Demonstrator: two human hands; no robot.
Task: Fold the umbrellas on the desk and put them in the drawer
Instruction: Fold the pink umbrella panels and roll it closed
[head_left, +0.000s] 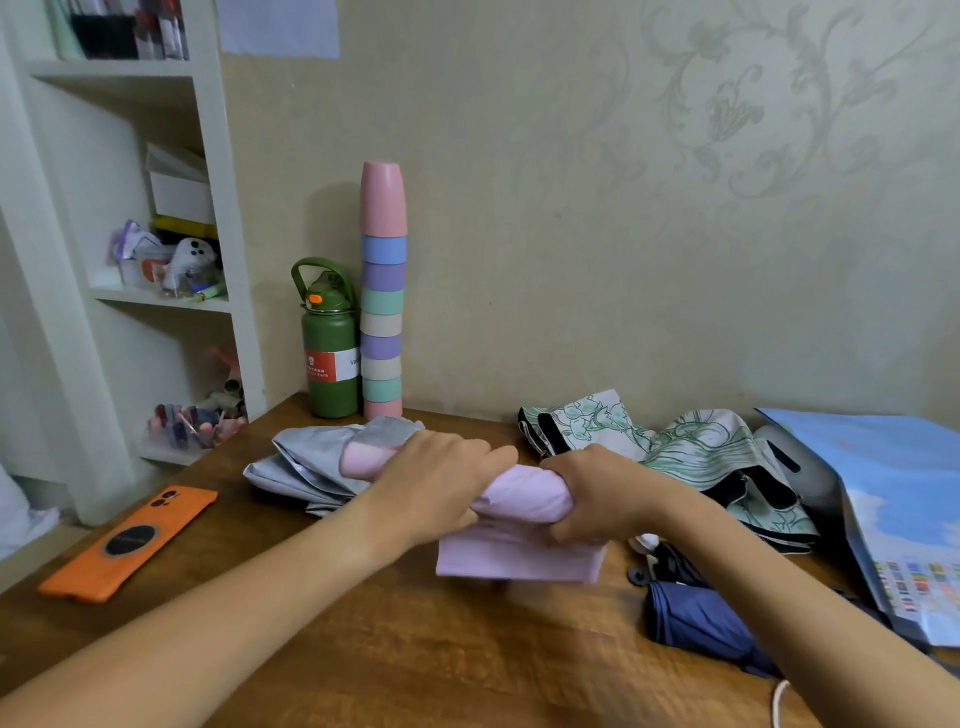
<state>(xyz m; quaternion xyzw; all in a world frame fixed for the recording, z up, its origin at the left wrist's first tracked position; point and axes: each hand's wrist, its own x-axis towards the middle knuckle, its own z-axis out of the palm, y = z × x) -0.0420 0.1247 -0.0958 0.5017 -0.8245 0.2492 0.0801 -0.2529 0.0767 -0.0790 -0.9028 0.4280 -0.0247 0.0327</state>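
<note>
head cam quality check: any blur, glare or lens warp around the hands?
Head view: wide-angle warp bows the shelf unit at left; soft motion blur on the pink umbrella flap under the left hand and right hand; mild sheen on the wooden desk foreground; soft shadow behind the stacked cups; no harsh glare.

Four umbrellas (519, 501), one bottle (331, 358), one phone (130, 540).

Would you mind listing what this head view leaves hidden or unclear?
- Drawer: none in view.
- Pink umbrella: its middle is covered by the left hand and right hand; no strap visible.
- Navy umbrella: partly behind the right forearm.
- Bottle: label print too small to read.
</note>
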